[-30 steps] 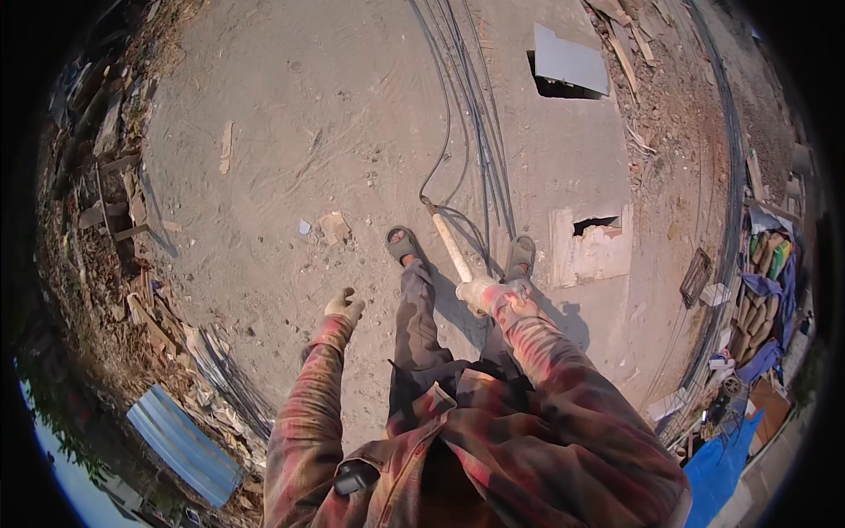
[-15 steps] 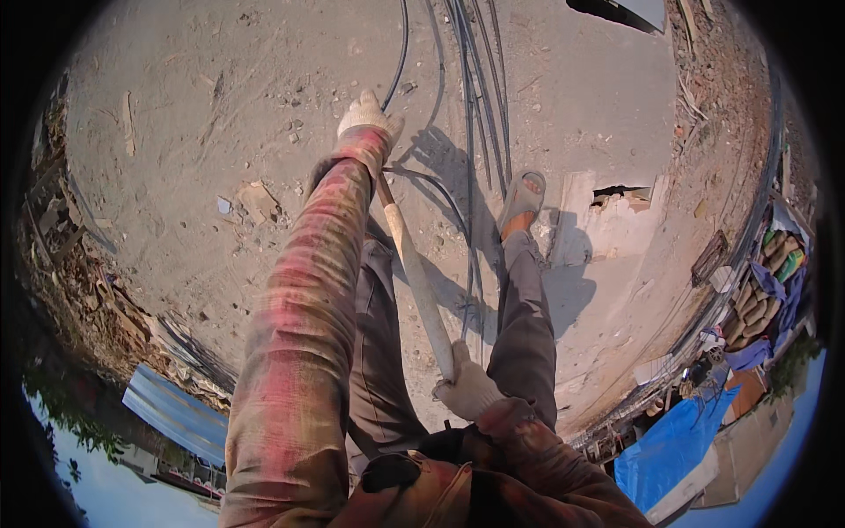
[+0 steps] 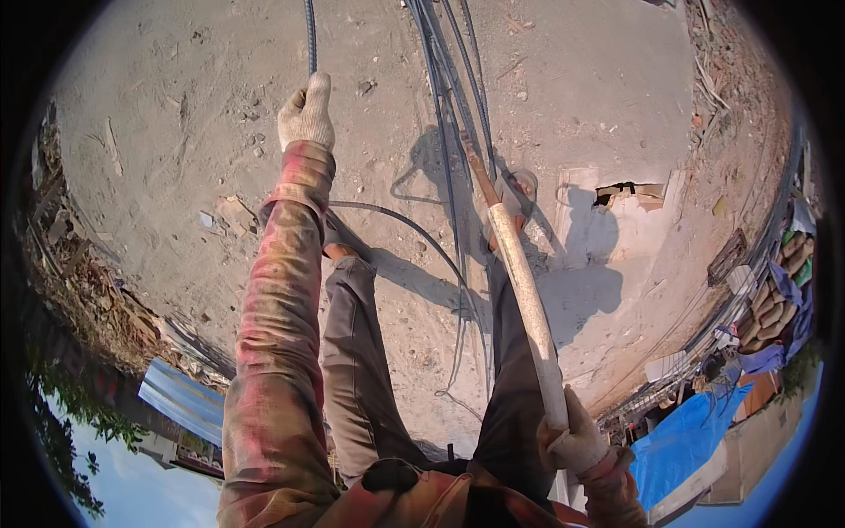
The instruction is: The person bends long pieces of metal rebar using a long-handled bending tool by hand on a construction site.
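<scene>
At the upper left, my gloved left hand (image 3: 306, 116) is closed around a dark ribbed steel rebar (image 3: 311, 37). The bar runs up out of view, and a curved dark stretch (image 3: 400, 214) shows past my forearm, arching down between my legs; the part between is hidden. Low on the right, my gloved right hand (image 3: 576, 437) grips the lower end of a long bar tool (image 3: 530, 304). Its handle is pale and pipe-like, and its thin rusty end points up and left, over my right foot. That tip is apart from my left hand.
Several long rebars (image 3: 437, 97) lie on the dusty ground between my feet. A broken hole (image 3: 629, 192) opens in the concrete at right. Rubble (image 3: 106, 304) and a corrugated sheet (image 3: 182, 400) line the left; a blue tarp (image 3: 678, 444) and stacked sacks (image 3: 770, 304) stand at right.
My right hand has swung the bar tool to the right, and its rusty end has come away from beside my left hand. My left hand has moved left, still holding the rebar.
</scene>
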Motion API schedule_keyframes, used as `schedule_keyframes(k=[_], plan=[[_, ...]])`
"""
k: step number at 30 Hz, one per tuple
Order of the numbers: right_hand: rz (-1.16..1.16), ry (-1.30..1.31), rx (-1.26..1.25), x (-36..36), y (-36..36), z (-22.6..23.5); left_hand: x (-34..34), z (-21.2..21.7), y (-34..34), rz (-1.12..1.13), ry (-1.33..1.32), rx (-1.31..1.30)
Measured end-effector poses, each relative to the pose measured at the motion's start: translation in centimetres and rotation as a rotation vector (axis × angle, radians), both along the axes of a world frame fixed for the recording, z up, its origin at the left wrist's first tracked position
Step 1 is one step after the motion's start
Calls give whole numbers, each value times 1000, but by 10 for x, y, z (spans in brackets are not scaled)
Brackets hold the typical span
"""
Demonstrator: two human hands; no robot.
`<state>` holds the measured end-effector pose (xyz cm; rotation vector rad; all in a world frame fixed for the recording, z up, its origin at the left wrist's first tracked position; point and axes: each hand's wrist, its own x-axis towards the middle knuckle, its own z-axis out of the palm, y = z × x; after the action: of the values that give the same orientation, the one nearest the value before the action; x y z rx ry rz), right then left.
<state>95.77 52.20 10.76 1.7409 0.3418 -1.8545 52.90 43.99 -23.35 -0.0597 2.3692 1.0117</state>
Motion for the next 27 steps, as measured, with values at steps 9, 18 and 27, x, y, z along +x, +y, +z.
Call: schedule_keyframes(k=[9, 18, 27], plan=[[246, -144, -9, -2, 30, 38, -2, 113, -106, 86, -145, 469], [165, -242, 28, -28, 6, 16, 12, 27, -136, 322, -129, 544], [506, -137, 26, -51, -4, -2, 93, -95, -2, 84, -316, 309]])
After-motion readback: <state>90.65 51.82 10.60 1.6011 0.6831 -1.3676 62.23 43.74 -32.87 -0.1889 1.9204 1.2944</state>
